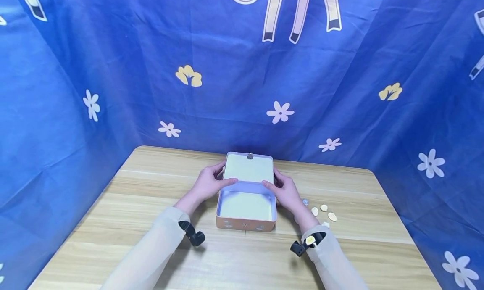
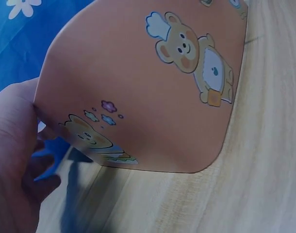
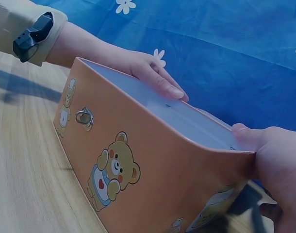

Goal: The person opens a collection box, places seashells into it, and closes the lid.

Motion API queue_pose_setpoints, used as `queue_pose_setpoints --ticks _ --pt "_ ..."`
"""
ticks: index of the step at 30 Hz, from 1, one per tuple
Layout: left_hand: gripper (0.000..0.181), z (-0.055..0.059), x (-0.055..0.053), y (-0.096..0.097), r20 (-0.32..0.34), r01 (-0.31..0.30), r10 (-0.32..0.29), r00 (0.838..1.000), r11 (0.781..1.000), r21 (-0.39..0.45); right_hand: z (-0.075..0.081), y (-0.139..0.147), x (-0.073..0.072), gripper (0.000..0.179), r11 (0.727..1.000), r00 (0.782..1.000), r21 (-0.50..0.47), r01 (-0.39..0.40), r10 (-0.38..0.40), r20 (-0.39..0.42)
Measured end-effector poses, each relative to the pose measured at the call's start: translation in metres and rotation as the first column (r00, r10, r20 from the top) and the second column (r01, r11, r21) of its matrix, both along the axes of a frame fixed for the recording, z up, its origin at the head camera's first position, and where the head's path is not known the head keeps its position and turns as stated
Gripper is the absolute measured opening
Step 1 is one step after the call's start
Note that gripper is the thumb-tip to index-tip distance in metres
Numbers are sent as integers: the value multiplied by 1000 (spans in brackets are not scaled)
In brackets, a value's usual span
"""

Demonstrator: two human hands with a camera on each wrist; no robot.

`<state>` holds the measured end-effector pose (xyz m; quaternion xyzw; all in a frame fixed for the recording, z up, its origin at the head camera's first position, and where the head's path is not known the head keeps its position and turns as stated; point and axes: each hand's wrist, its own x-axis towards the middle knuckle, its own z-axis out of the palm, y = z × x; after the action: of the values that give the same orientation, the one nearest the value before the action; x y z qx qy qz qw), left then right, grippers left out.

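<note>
An orange metal box (image 1: pixel 245 224) printed with cartoon bears lies in the middle, its lid (image 1: pixel 248 166) swung up and back; the inside is pale, and only its bare floor shows. My left hand (image 1: pixel 208 183) grips the box's left back corner near the hinge, thumb over the rim and the other fingers behind. At the opposite back corner my right hand (image 1: pixel 285 193) holds on the same way, thumb hooked over the edge. A small metal loop (image 3: pixel 84 116) sits on the front wall, and a clasp (image 1: pixel 250 156) on the lid's edge.
Several small pale, flat pieces (image 1: pixel 332 217) lie on the wooden table (image 1: pixel 340 256) to the right of my right wrist, with a bluish one (image 1: pixel 305 201) among them. A blue patterned cloth (image 1: pixel 234 92) hangs behind the table and along both sides.
</note>
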<state>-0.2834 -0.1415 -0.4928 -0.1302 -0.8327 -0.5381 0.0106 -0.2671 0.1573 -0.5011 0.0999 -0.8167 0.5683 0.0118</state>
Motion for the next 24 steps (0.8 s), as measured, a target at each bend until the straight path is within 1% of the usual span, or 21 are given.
queue_pose_setpoints --ticks 3,7,10,13,16,20,24 --pt "88 1 3 0 -33 -35 34 999 999 -38 2 1 0 77 1000 1000 -1 5 -5 -18" --pt "75 4 8 -1 -54 -63 61 997 998 -26 5 5 1 71 999 999 -35 10 -12 -42" --pt "69 5 10 -4 -72 -94 91 993 995 -39 8 8 2 67 998 999 -66 12 -15 -52" --pt "66 4 12 -7 -84 -135 129 988 988 -68 10 11 4 64 997 998 -81 12 -17 -63" --pt "66 5 15 -10 -82 -161 154 985 984 -75 11 14 6 63 997 997 -82 -2 -5 -78" --pt "68 9 24 -12 -108 -177 167 980 980 -92 14 16 12 62 997 996 -81 -13 6 -86" --pt "69 17 37 -12 -147 -197 180 973 974 -113 19 19 18 58 998 994 -68 -2 -5 -108"
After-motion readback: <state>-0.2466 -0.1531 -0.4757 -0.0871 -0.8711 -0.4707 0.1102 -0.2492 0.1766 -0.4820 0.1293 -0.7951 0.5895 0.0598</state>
